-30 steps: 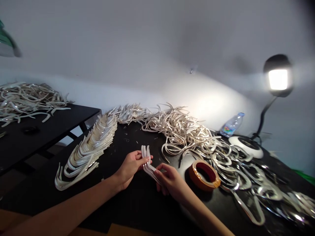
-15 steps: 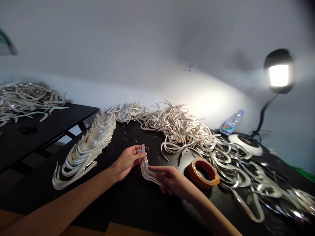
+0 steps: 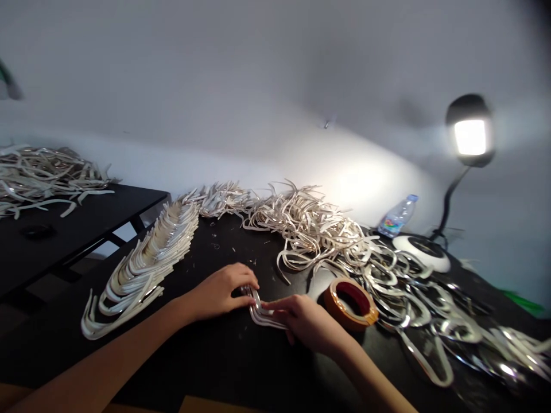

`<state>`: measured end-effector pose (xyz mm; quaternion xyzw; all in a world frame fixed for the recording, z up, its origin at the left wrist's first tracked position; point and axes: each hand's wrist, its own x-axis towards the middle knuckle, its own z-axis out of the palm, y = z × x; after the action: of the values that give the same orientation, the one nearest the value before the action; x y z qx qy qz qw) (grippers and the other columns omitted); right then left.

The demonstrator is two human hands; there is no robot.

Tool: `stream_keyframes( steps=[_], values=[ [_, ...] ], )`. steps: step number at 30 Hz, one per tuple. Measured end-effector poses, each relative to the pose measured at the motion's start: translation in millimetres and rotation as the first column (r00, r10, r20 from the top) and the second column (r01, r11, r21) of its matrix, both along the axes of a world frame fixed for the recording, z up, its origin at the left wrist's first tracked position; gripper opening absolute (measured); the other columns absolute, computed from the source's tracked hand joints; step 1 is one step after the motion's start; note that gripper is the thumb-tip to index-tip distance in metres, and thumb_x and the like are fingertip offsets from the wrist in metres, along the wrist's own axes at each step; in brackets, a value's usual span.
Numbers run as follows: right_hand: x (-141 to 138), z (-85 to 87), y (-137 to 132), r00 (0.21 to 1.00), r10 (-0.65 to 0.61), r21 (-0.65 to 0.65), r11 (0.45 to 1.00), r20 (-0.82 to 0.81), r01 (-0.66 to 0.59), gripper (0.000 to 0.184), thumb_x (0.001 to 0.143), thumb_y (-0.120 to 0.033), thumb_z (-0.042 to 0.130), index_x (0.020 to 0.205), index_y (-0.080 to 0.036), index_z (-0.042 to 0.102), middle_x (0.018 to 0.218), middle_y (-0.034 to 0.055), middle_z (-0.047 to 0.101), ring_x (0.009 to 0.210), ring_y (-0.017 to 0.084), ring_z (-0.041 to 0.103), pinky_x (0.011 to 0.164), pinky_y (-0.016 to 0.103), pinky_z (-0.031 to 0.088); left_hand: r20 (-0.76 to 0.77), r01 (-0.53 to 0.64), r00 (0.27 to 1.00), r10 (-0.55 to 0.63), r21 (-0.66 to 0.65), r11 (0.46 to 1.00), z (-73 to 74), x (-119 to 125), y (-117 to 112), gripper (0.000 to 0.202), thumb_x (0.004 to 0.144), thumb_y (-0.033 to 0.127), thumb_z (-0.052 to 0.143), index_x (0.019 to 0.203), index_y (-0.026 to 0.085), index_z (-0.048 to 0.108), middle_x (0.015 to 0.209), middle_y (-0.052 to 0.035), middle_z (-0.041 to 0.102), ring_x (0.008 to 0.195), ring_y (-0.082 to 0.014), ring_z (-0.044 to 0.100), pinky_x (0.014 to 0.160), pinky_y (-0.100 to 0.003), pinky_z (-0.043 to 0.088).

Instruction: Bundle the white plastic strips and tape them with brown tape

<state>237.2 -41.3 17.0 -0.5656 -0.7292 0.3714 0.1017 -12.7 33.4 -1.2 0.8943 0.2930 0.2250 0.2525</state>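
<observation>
A small bundle of white curved strips (image 3: pixel 260 310) lies low on the black table (image 3: pixel 224 355) between my hands. My left hand (image 3: pixel 219 291) rests over its left end with fingers curled down on it. Pinching the bundle's right side is my right hand (image 3: pixel 301 320), fingers closed around the strips. A neat overlapping row of the same curved strips (image 3: pixel 142 267) runs along the table to the left of my hands.
A tangled heap of loose strips (image 3: pixel 310 226) fills the table's back and right, with shiny silver ones (image 3: pixel 430 312) further right. An orange tape roll (image 3: pixel 350 304) lies beside my right hand. A water bottle (image 3: pixel 396 217) and a lit desk lamp (image 3: pixel 469 133) stand at the right. Another black table (image 3: pixel 64 226) with strips is on the left.
Both hands have lowered the bundle from upright in the air down flat onto the table. My left hand now covers its end.
</observation>
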Motion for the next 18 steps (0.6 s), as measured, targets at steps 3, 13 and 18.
stream_keyframes(
  steps=[3, 13, 18],
  values=[
    [2, 3.3, 1, 0.998, 0.002, 0.015, 1.0, 0.063, -0.003, 0.038, 0.099, -0.032, 0.053, 0.129, -0.034, 0.076, 0.056, -0.0012, 0.066, 0.057, 0.015, 0.059, 0.058, 0.024, 0.037, -0.088, 0.049, 0.995, -0.045, 0.04, 0.998, 3.9, 2, -5, 0.019, 0.092, 0.033, 0.077, 0.109, 0.024, 0.075, 0.111, -0.0044, 0.068, 0.106, -0.0216, 0.061, 0.094, -0.032, 0.046],
    [8, 6.0, 4, 0.993, -0.092, 0.021, 0.996, 0.075, 0.09, 0.046, 0.093, -0.036, 0.064, 0.139, -0.033, 0.067, 0.063, -0.0011, 0.074, 0.062, 0.019, 0.068, 0.061, 0.025, 0.041, -0.135, 0.081, 0.989, -0.063, 0.135, 0.988, -8.5, 4, -6, 0.035, 0.101, 0.035, 0.066, 0.135, 0.035, 0.069, 0.127, -0.0053, 0.064, 0.118, -0.0234, 0.058, 0.101, -0.035, 0.048],
    [13, 3.8, 6, 0.993, -0.094, 0.037, 0.995, 0.07, 0.092, 0.042, 0.094, -0.037, 0.063, 0.136, -0.032, 0.068, 0.064, -0.0012, 0.074, 0.061, 0.018, 0.068, 0.06, 0.025, 0.04, -0.088, 0.07, 0.995, -0.05, 0.242, 0.968, -13.4, 9, -10, 0.043, 0.103, 0.031, 0.06, 0.146, 0.034, 0.06, 0.145, -0.0092, 0.058, 0.134, -0.0282, 0.053, 0.113, -0.044, 0.045]
  ],
)
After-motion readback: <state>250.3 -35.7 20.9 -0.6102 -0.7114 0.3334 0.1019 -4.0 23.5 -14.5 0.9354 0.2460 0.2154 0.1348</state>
